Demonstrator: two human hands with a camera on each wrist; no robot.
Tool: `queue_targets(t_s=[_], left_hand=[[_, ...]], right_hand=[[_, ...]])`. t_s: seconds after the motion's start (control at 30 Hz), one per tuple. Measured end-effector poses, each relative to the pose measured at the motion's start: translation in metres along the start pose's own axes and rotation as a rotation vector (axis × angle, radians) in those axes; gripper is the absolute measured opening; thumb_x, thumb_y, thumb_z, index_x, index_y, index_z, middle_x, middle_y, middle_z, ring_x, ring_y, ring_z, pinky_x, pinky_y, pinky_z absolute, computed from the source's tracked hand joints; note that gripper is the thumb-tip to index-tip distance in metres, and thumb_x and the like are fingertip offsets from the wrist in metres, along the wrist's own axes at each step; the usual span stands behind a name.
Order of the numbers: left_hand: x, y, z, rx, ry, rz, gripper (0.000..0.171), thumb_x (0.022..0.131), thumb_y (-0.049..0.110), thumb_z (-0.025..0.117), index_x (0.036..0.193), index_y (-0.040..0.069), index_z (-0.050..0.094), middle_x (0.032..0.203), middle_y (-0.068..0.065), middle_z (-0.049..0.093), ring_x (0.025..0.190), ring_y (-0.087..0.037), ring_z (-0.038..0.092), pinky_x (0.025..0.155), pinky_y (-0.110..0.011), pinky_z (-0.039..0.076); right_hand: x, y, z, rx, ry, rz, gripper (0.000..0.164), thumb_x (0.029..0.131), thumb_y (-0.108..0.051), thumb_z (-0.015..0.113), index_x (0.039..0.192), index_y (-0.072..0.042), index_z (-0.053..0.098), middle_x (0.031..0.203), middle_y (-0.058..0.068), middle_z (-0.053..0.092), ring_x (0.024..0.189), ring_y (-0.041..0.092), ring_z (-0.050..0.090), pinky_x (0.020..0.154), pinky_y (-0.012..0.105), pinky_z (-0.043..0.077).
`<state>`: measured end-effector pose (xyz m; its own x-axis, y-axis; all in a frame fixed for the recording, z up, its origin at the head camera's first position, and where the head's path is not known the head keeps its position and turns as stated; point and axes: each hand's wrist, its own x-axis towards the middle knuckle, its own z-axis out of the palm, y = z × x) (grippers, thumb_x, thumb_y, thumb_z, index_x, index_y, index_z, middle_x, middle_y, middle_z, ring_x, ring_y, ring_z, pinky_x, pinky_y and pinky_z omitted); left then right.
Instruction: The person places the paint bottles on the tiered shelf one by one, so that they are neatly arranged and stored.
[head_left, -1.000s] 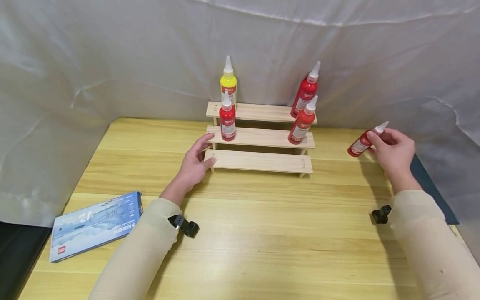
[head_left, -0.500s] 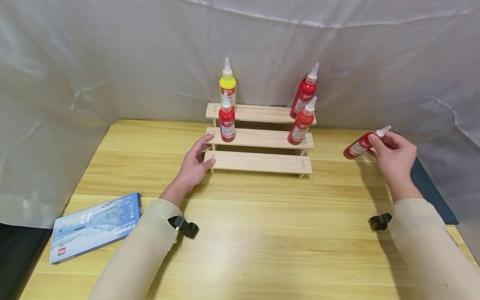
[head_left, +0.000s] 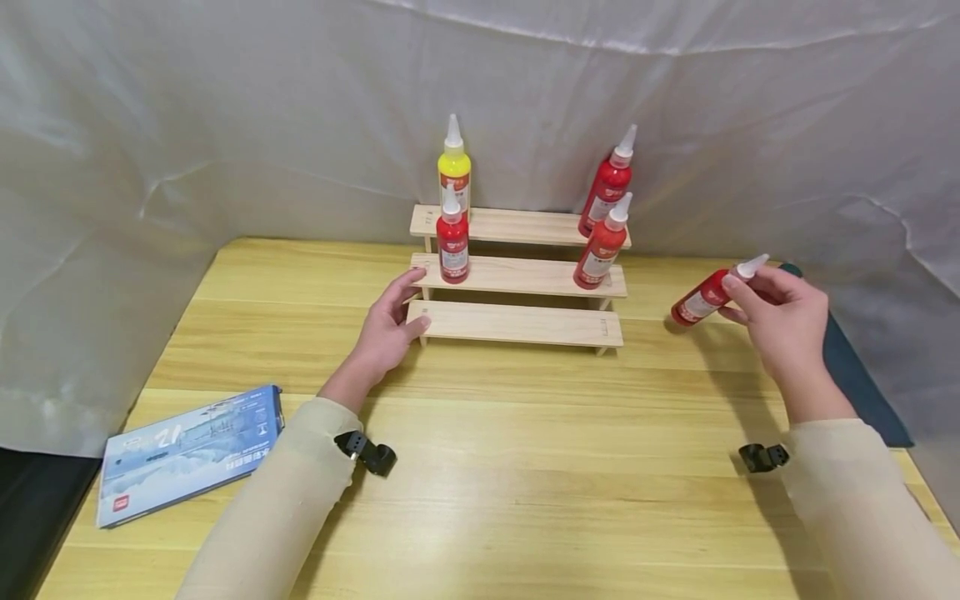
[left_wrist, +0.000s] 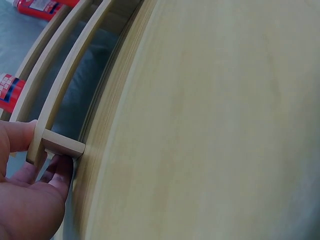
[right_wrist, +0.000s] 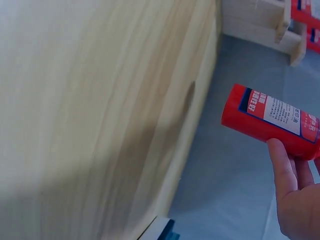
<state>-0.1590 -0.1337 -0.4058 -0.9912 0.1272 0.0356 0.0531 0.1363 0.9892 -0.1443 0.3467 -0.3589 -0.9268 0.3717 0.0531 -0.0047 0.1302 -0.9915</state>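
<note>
Between the thumb and fingers of my right hand [head_left: 787,325] is a red paint bottle [head_left: 701,300] with a white pointed cap, held tilted above the table. In the right wrist view its label and base [right_wrist: 240,107] show. My left hand [head_left: 382,333] grips the left end of a three-step wooden display stand [head_left: 517,323]; in the left wrist view the thumb lies on the lowest step, with fingers below by the leg. A yellow bottle [head_left: 454,167] and a red bottle [head_left: 606,179] stand on the top step. The middle step bears two red bottles, left [head_left: 453,250] and right [head_left: 602,254].
A blue flat box [head_left: 191,454] lies at the table's left. On the right edge lies a dark teal flat object [head_left: 862,383], partly behind my right arm. Grey cloth [head_left: 337,108] hangs behind the wooden table [head_left: 525,483].
My right hand has brought the red paint bottle left and slightly nearer to me, tilting it a little. My left hand stays on the stand.
</note>
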Motion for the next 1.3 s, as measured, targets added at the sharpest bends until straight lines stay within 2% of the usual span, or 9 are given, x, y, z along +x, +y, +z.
queue_targets(t_s=[0.17, 0.4, 0.57, 0.97, 1.3], left_hand=[[0.0, -0.001, 0.0, -0.003, -0.004, -0.001, 0.066, 0.091, -0.016, 0.058, 0.15, 0.009, 0.044, 0.147, -0.019, 0.047, 0.137, -0.036, 0.039, 0.111, -0.046, 0.031], [0.011, -0.026, -0.002, -0.012, 0.009, -0.002, 0.069, 0.091, -0.015, 0.06, 0.15, 0.017, 0.045, 0.148, -0.013, 0.047, 0.138, -0.031, 0.039, 0.111, -0.045, 0.031], [0.012, -0.031, -0.003, -0.01, 0.012, 0.007, 0.069, 0.092, -0.012, 0.062, 0.149, 0.024, 0.047, 0.147, -0.009, 0.049, 0.136, -0.025, 0.041, 0.111, -0.043, 0.032], [0.011, -0.03, -0.003, -0.013, 0.013, 0.018, 0.069, 0.091, -0.013, 0.062, 0.148, 0.024, 0.049, 0.145, -0.009, 0.051, 0.133, -0.024, 0.044, 0.109, -0.042, 0.034], [0.012, -0.032, -0.003, -0.011, 0.011, 0.021, 0.068, 0.092, -0.012, 0.062, 0.149, 0.024, 0.047, 0.146, -0.009, 0.05, 0.134, -0.025, 0.043, 0.109, -0.043, 0.034]], right_hand=[[-0.01, -0.006, 0.005, -0.002, -0.035, -0.029, 0.047, 0.081, -0.019, 0.083, 0.122, 0.001, 0.069, 0.108, 0.006, 0.063, 0.093, 0.013, 0.065, 0.065, 0.026, 0.055], [-0.023, -0.013, 0.013, 0.027, -0.084, -0.078, 0.039, 0.082, -0.011, 0.082, 0.116, 0.003, 0.071, 0.104, 0.007, 0.066, 0.089, 0.013, 0.068, 0.065, 0.028, 0.055], [-0.034, -0.02, 0.02, 0.037, -0.126, -0.141, 0.033, 0.084, -0.005, 0.079, 0.114, 0.007, 0.069, 0.104, 0.008, 0.067, 0.089, 0.014, 0.068, 0.065, 0.028, 0.055], [-0.05, -0.031, 0.042, -0.152, -0.203, -0.2, 0.034, 0.089, -0.008, 0.076, 0.121, 0.002, 0.069, 0.107, 0.007, 0.066, 0.091, 0.013, 0.068, 0.069, 0.026, 0.055], [-0.06, -0.035, 0.074, -0.244, -0.273, -0.23, 0.033, 0.091, -0.014, 0.075, 0.121, 0.001, 0.07, 0.105, 0.003, 0.068, 0.091, 0.015, 0.066, 0.07, 0.027, 0.057]])
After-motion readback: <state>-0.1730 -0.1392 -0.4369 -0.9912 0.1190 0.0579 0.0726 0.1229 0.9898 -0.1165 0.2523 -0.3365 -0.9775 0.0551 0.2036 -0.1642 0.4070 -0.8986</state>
